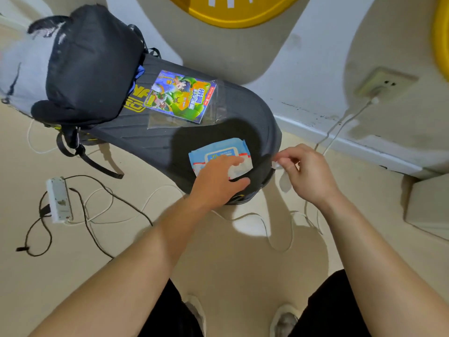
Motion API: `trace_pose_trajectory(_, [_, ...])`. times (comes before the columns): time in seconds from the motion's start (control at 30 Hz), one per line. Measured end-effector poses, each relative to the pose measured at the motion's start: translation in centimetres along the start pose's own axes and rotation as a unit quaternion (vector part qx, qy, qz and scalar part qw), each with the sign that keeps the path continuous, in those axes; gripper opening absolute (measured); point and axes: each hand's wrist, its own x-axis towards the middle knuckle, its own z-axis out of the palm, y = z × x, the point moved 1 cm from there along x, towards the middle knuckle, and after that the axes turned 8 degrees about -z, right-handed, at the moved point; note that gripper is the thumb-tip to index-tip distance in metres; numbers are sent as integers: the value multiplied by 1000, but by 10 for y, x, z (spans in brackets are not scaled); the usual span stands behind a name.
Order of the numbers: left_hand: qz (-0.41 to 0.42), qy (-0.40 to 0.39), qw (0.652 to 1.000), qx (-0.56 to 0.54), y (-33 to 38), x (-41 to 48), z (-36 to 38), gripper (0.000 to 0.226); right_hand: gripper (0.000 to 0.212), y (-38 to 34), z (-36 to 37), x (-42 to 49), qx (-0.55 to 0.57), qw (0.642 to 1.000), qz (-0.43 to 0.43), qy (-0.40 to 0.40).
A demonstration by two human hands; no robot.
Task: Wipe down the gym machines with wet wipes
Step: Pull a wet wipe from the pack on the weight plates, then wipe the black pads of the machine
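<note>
A blue and white pack of wet wipes point(218, 152) lies on the near end of a dark grey padded bench point(243, 113). My left hand point(218, 181) rests on the pack, fingers laid over its white front edge and thumb along the near side. My right hand point(303, 171) is just right of the bench end and pinches a small white wet wipe point(284, 177) that hangs down from the fingers.
A colourful comic book in a clear sleeve point(179, 99) lies mid-bench. A black backpack point(90, 66) covers the far end. A white power strip point(58, 200) and black and white cables trail over the beige floor. A wall socket point(386, 83) is at right.
</note>
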Motion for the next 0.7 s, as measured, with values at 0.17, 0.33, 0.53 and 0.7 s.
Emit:
trace_pose_trajectory(0.17, [-5,-78,978,-193,115,-73,-49,38,25,-94,-115,-39,135,990,30,27])
trace_pose_trajectory(0.33, [-38,-26,965,-260,228,-158,-146,4,30,-183,-245,-72,181,980,81,21])
trace_pose_trajectory(0.53, [-2,-82,962,-262,342,-257,-250,24,22,-291,-382,-119,243,964,107,22])
trace_pose_trajectory(0.7, [30,-31,980,-196,397,-312,-312,7,26,-357,-448,-153,281,948,138,62])
